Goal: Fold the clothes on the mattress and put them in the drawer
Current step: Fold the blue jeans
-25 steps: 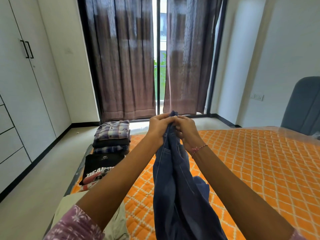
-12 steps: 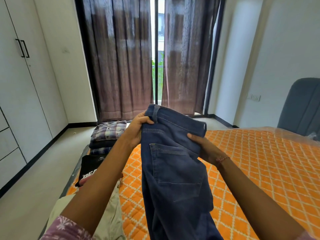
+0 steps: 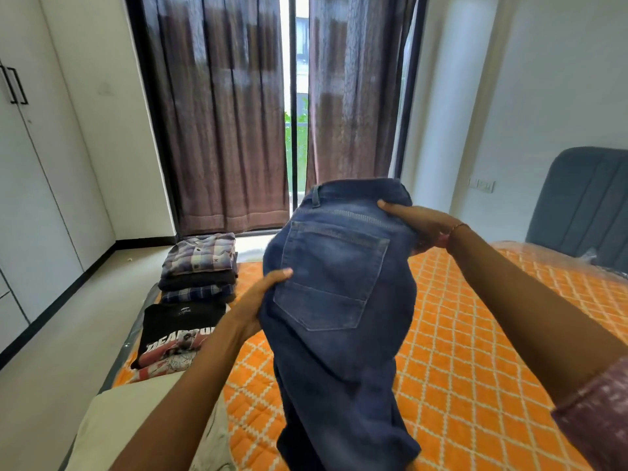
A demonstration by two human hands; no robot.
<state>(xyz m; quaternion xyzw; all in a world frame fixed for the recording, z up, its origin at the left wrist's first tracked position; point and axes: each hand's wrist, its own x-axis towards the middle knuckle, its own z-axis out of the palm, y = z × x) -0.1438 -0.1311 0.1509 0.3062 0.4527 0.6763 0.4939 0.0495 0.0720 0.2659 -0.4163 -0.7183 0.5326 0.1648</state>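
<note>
Jeans (image 3: 336, 300) held above mattress (image 3: 475, 351); folded stack (image 3: 198, 266) at left edge; wardrobe (image 3: 30, 198) further left.

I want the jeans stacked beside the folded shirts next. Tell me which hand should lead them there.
Left. The left hand grips the jeans on the side nearest the folded shirts; the right hand holds the waistband on the far side.
</note>
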